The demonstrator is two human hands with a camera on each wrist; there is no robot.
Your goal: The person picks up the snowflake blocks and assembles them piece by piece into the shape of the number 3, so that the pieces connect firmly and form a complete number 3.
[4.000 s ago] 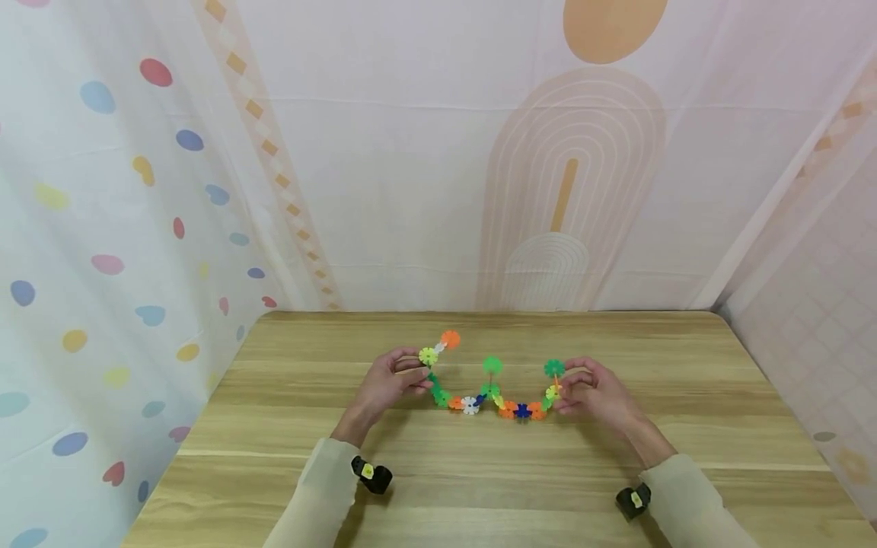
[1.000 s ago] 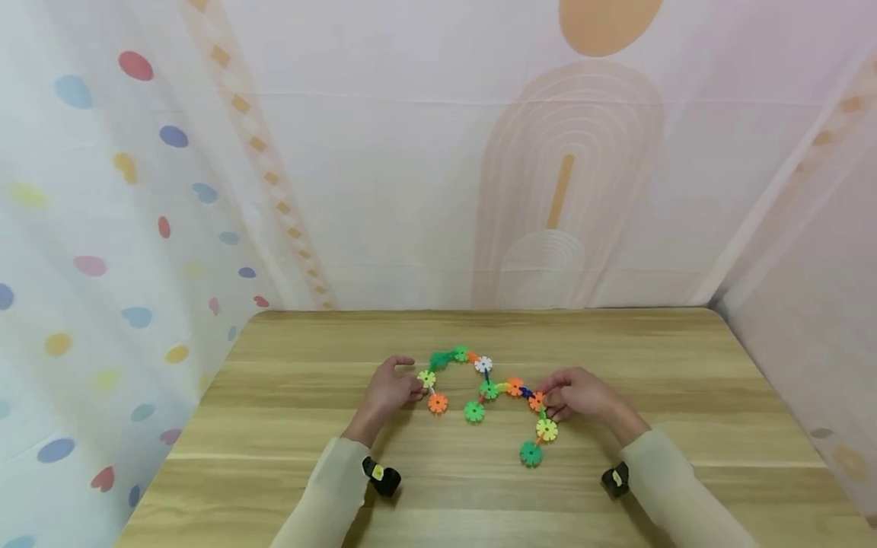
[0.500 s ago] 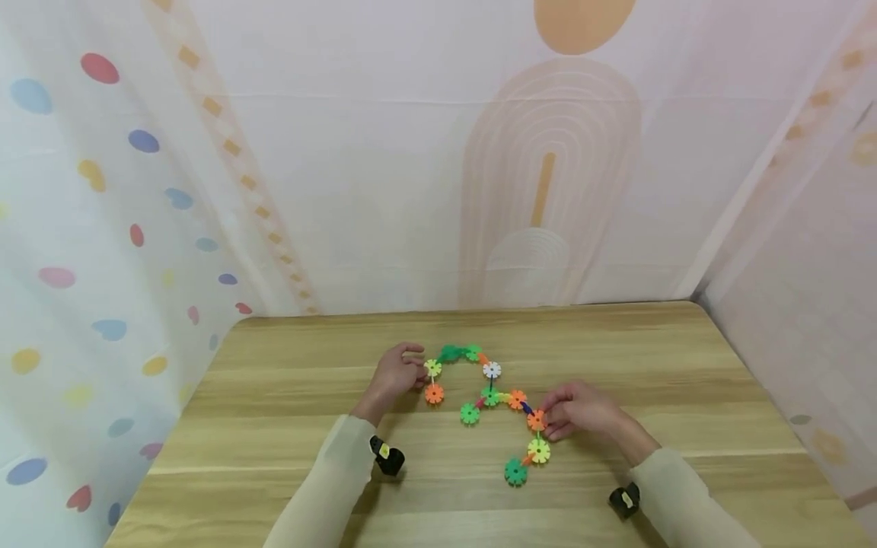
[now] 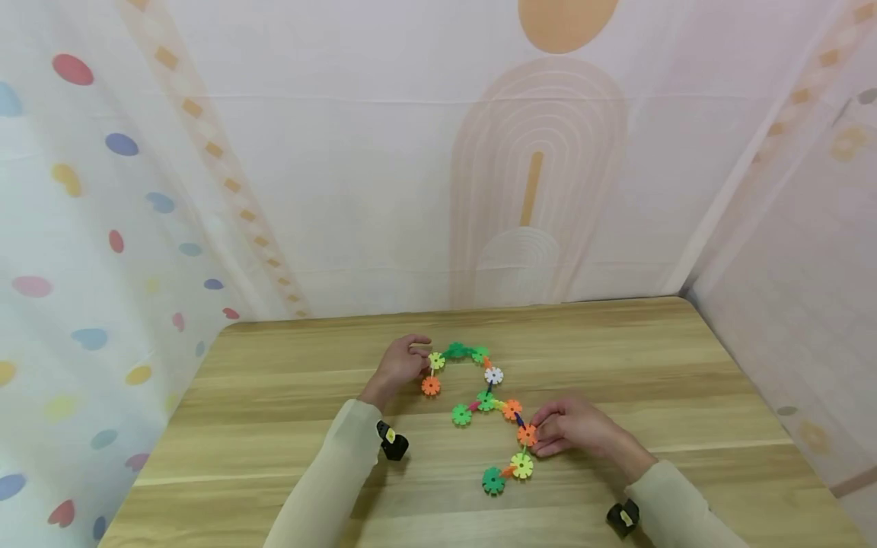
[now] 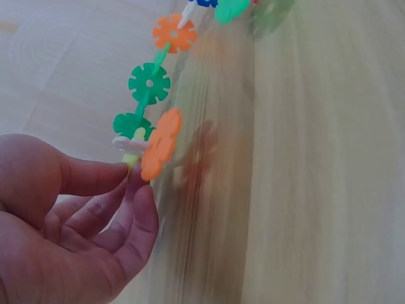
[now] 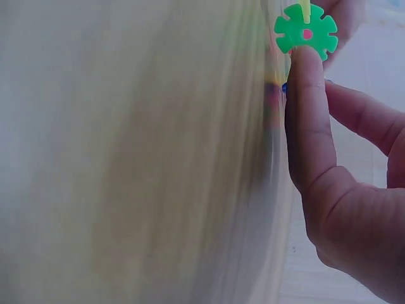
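1. We saw the bench (image 4: 288, 426) carrying a single chain of plastic snowflake discs (image 4: 485, 399), lying flat near its middle, closer to the far edge than to the near one.

2. The chain's long axis ran on a diagonal. It started toward the far-left corner, arched toward the far edge, then trailed down to the near-right, ending nearest the near edge in a yellow disc (image 4: 521, 465) and a dark green disc (image 4: 492, 481).

3. Our left hand (image 4: 400, 365) sat at the far-left end of the chain, so the chain stretched away from it to the right and toward the near edge. The left wrist view showed its thumb and fingertips curled together, pinching the small pieces just beside an orange disc (image 5: 161, 144).

4. Our right hand (image 4: 572, 430) lay on the right side of the chain's lower stretch, with the chain directly to its left. Its fingertips met another orange disc (image 4: 527, 434). They seemed to pinch it, though the right wrist view was too blurred to confirm more than a finger pressed against the pieces.

5. The loose tail hung past the right hand toward the near edge, so that hand was the nearer of the two to it, and the left hand was well apart from it.
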